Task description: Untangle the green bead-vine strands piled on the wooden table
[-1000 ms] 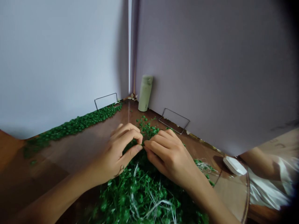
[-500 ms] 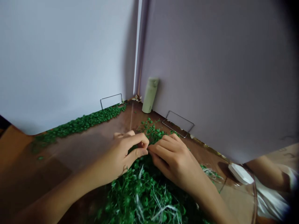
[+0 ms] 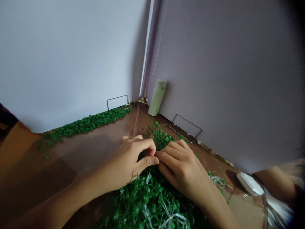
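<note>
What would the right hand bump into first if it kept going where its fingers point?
Probably the left hand, its thumb right at the fingertips of the right hand, with a thin green leafy sprig between them. Depth is unclear; they may already touch.

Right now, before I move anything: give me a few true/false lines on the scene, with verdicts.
1. The left hand and right hand are close together above the green heap. True.
2. The bottle is lying on its side. False: it stands by the wall, near the corner.
3. A row of green foliage runs along the left wall. True.
4. The right hand is holding the white object. False: that object sits off to the right, apart from the hand, which is at the greenery.
</note>
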`<state>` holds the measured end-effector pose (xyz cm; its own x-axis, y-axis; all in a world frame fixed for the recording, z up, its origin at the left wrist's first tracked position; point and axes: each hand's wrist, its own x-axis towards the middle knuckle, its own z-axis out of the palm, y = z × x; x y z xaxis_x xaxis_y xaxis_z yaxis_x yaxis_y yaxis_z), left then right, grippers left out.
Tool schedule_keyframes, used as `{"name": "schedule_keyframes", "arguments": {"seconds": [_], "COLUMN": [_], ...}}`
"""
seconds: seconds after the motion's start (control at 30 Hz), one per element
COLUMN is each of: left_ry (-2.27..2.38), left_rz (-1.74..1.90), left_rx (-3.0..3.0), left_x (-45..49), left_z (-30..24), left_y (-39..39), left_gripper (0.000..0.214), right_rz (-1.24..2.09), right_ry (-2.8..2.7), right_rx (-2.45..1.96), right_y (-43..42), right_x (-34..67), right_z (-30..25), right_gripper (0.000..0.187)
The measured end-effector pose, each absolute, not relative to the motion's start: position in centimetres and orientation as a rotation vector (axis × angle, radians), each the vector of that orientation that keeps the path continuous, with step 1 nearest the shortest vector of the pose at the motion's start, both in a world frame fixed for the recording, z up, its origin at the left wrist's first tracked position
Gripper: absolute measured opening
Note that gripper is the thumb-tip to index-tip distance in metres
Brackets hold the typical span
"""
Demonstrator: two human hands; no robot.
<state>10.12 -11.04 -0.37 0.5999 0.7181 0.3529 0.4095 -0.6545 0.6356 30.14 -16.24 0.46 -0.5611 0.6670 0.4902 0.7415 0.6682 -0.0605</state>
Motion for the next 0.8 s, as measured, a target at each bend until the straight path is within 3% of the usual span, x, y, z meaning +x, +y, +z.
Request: {"name": "schedule_keyframes", "arguments": {"seconds": [0.5, 0.8], "left_ry": [0.76, 0.681], "left_rz": [1.009, 1.011], "left_rx": [2.063, 1.863], "left_x": [10.9, 11.9], "left_z": [-1.4, -2.4], "left_y": [-11.7, -11.7], "left_gripper": [0.022, 0.04], "right_rz": [-0.333, -0.514], "right_ry": [-2.504, -2.631], "right_rx": [-1.025, -0.989], "right_y": [-17.0, -17.4], "right_x": [29.1, 29.5], "right_z": [0.2, 1.0], "right_gripper": [0.028, 0.027]}}
